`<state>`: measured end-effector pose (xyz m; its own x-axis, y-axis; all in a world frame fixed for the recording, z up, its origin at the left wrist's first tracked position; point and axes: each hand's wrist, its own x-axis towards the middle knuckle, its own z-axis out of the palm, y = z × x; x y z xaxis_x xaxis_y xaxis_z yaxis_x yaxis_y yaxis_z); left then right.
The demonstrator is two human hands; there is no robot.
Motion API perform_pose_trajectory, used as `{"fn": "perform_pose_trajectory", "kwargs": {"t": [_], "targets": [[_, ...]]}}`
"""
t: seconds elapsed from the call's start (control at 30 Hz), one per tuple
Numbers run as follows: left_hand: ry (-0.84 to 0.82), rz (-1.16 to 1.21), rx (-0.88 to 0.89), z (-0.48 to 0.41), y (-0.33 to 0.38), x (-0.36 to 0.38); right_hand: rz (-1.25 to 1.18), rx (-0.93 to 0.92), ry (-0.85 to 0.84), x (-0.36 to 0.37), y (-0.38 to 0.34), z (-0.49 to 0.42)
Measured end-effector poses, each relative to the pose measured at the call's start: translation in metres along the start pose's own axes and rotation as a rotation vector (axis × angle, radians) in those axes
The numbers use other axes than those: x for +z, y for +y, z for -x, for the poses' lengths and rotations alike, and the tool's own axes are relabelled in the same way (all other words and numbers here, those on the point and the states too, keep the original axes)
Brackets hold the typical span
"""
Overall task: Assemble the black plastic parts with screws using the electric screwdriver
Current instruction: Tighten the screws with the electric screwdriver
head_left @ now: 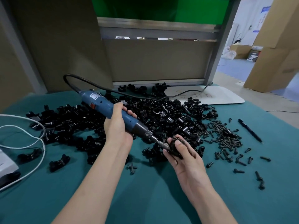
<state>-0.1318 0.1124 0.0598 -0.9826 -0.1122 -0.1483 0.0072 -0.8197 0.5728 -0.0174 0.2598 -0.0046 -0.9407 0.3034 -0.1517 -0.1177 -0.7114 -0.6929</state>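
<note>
Editor: Why grip the tool so far forward?

Photographer: The left hand [116,126] wraps its fingers [129,113] round the blue electric screwdriver [103,104] low on the barrel, probably to steady the bit [157,141]. The right hand [186,160] pinches a black plastic part [174,147] just above the bench [145,199], held up to meet the tip.

Editor: Which way does the tool point?

Photographer: Its long axis runs from the cord [71,77] at upper left down to lower right. The bit appears to touch the part, though the contact is blurred. Loose screws [226,138] lie to the right, within reach. The heap of black parts [161,113] sits behind both hands.
</note>
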Motion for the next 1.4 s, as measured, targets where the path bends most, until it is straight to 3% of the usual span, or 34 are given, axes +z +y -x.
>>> {"fn": "perform_pose_trajectory", "kwargs": {"t": [1.4], "targets": [[0.053, -0.108, -0.068, 0.0091, -0.0074, -0.0002, -0.012, -0.027, 0.066, 0.0038, -0.0011, 0.0021]]}}
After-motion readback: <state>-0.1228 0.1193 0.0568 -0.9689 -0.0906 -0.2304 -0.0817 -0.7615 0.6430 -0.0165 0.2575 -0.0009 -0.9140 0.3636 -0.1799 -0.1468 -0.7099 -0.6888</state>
